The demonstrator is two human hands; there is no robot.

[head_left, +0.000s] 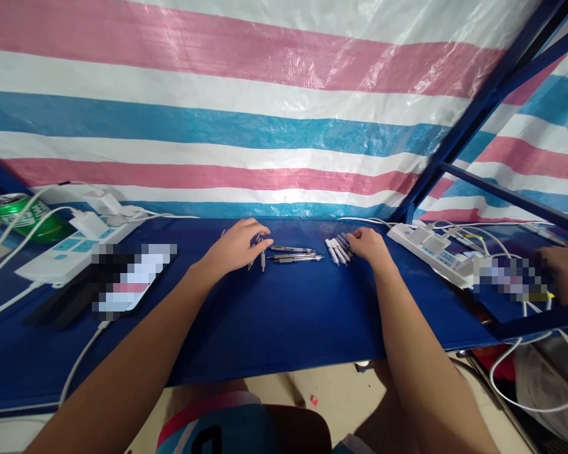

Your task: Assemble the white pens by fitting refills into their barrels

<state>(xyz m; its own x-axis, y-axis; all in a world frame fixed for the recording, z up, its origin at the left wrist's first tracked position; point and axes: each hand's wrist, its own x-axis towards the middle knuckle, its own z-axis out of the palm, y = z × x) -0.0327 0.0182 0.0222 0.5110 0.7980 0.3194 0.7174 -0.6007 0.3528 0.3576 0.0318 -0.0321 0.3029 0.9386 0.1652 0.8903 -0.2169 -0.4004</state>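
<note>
My left hand rests on the blue table, its fingers curled over a couple of small pen parts at the left end of a row. Assembled pens lie side by side just to its right. My right hand lies further right, fingertips touching a cluster of white and dark pen pieces. What the left fingers grip is too small to name.
A white power strip with plugs and a green can sit at the far left, with a phone beside them. Another power strip and cables lie at right, where another person's hand shows. A striped tarp hangs behind.
</note>
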